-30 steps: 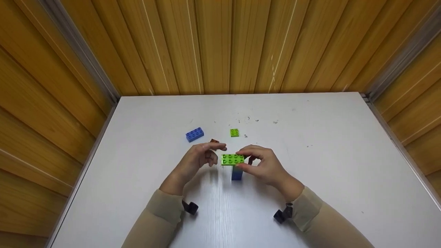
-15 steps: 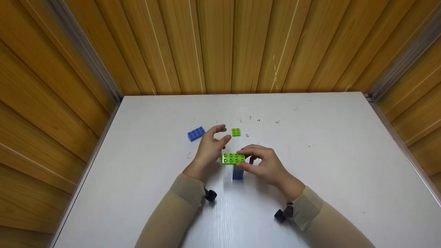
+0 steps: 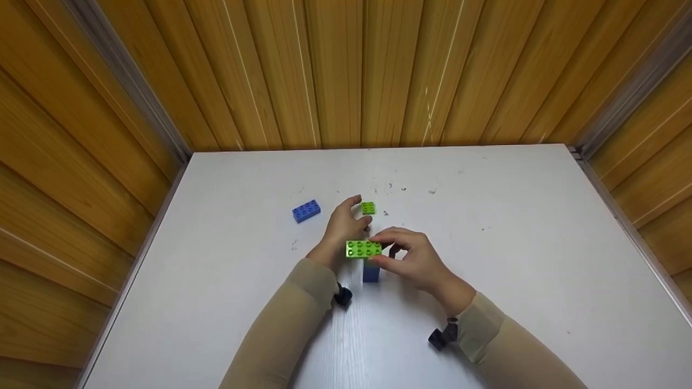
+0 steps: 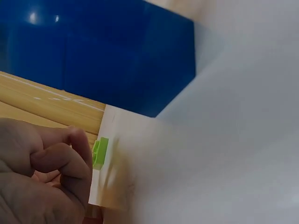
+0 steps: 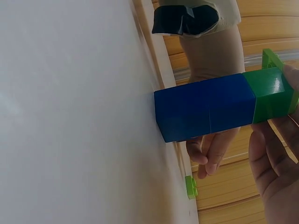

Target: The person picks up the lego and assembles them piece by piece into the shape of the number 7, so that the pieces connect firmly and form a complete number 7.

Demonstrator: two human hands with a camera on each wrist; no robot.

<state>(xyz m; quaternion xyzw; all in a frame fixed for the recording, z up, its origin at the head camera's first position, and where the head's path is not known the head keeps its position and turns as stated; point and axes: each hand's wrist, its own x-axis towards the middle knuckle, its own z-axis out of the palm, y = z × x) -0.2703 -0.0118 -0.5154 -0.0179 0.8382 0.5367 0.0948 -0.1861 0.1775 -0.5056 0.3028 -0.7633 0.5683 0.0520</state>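
Note:
A stack of blue blocks [image 5: 205, 107] with a darker green block [image 5: 273, 93] above them stands upright on the table. A light green eight-stud brick [image 3: 363, 249] lies across its top, its left end overhanging. My right hand [image 3: 416, 259] pinches that brick's right end between thumb and fingers. Behind the stack, my left hand [image 3: 345, 222] reaches forward with thumb and index finger apart. Just ahead of those fingertips lies a small light green four-stud brick [image 3: 368, 208]; the left wrist view shows the small brick [image 4: 100, 153] beyond the curled fingers, seemingly apart from them.
A blue eight-stud brick [image 3: 306, 210] lies on the white table [image 3: 486, 259] left of the left hand. Wood-patterned panels [image 3: 335, 70] wall the table at the back and sides. A reddish patch [image 4: 95, 216] shows under the left hand.
My left hand has moved forward and right, from beside the stack to the small green brick. The orange-brown piece seen earlier is now hidden in the head view. My right hand stays put.

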